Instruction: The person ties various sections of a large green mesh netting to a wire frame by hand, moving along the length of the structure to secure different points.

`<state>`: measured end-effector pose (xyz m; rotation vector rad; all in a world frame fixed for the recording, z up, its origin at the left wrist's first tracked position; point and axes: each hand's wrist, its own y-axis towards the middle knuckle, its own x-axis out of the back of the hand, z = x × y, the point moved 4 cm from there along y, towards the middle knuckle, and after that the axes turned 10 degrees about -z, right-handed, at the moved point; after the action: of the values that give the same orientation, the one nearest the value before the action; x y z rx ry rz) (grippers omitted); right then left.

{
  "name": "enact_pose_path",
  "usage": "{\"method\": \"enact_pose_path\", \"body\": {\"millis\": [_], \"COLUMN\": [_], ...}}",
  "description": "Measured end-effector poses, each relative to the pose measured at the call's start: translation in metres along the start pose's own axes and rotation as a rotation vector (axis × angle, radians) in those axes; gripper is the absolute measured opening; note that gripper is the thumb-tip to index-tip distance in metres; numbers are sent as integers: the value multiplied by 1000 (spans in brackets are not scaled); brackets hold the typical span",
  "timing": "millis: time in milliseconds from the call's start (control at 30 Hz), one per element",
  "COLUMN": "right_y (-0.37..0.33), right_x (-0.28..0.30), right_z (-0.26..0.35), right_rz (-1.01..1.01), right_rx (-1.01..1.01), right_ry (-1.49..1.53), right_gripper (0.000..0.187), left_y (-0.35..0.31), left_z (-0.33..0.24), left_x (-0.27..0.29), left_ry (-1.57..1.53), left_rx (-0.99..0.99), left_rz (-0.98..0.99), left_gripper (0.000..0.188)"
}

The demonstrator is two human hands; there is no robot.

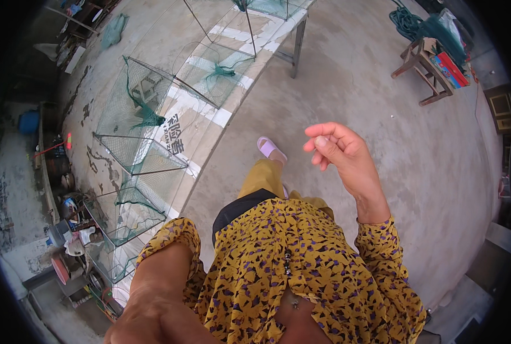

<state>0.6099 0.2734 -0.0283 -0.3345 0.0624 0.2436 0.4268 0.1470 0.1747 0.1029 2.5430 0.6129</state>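
A long green mesh net trap with dark metal frames point(134, 142) runs from the left to the top centre, along a bench covered in taped cardboard point(224, 117). Its see-through compartments hold gathered dark-green mesh funnels point(149, 118). At centre right, the right hand point(337, 146) curls loosely, gripping nothing visible. The left hand point(159, 321) is cut off lower left; its grip cannot be told. Upper right, a red-and-blue cardboard box point(451, 70) sits on a wooden stool point(429, 70), contents unclear.
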Motion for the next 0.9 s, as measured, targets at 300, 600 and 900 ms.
{"method": "enact_pose_path", "body": {"millis": [300,600,900], "right_y": [86,188,295], "right_x": [-18,-50,-86], "right_z": [27,78,142], "right_rz": [94,254,281], "right_rx": [-28,-53,495], "right_ry": [-62,-117,-159], "right_gripper": [19,20,37], "left_y": [61,134,157], "left_z": [20,72,136], "left_x": [46,100,168], "left_ry": [-71,41,415], "left_rx": [-85,-351,167], "left_rz": [-8,-262,-125], "left_gripper": [19,24,18]}}
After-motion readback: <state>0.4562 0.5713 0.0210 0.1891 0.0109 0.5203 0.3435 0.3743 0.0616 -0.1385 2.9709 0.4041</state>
